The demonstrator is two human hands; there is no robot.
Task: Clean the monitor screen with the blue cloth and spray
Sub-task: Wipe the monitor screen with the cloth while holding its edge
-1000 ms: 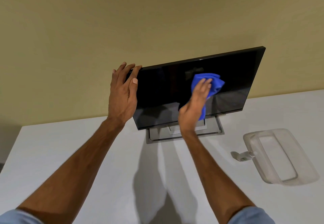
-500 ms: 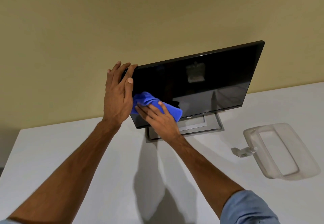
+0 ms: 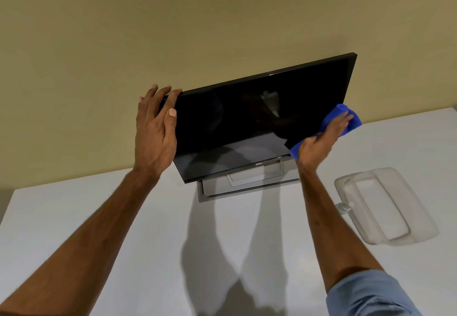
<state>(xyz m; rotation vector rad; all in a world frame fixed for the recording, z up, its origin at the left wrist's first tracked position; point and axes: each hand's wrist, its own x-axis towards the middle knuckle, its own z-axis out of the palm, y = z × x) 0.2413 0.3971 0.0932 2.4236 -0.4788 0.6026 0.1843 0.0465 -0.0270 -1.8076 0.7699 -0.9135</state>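
Observation:
A black monitor [image 3: 247, 127] stands tilted back on a grey base [image 3: 247, 187] at the far side of the white table [image 3: 148, 229]. My left hand [image 3: 155, 132] holds its upper left corner, fingers over the top edge and thumb on the front. My right hand [image 3: 321, 140] presses the blue cloth [image 3: 342, 113] flat against the screen's lower right edge with straight fingers. The cloth sticks out past the monitor's right side. A clear spray bottle [image 3: 383, 207] lies on its side on the table to the right, its white nozzle [image 3: 345, 207] pointing left.
A beige wall [image 3: 173, 31] rises directly behind the monitor and table. The table's left edge shows at the far left. Shadows of both arms fall on the table surface in front of the monitor base.
My right hand swept the blue cloth from the screen's middle to its lower left, then across to the lower right edge. My left hand kept its hold on the upper left corner.

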